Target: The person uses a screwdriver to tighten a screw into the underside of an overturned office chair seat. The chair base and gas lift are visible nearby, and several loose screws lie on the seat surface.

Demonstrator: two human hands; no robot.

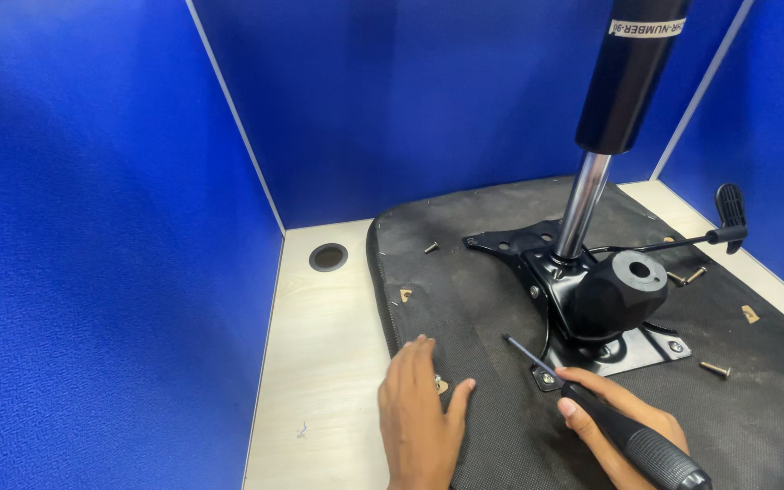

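Observation:
An upturned black chair seat (483, 299) lies on the desk with a black metal mechanism plate (592, 299) on it and a gas cylinder (623, 82) standing upright from it. My right hand (614, 422) grips a black-handled screwdriver (592, 413), its shaft angled up-left with its tip free above the seat, past a bolt (547, 378) at the plate's near-left corner. My left hand (419, 413) rests flat on the seat's underside, fingers apart, just left of that corner.
Loose screws lie on the seat: one (430, 247) at the back left, two (687, 275) by the lever, one (714, 368) at the right. A black lever (728, 222) sticks out to the right. The light wooden desk (324, 363) has a cable hole (328, 257). Blue partitions (93, 227) enclose it.

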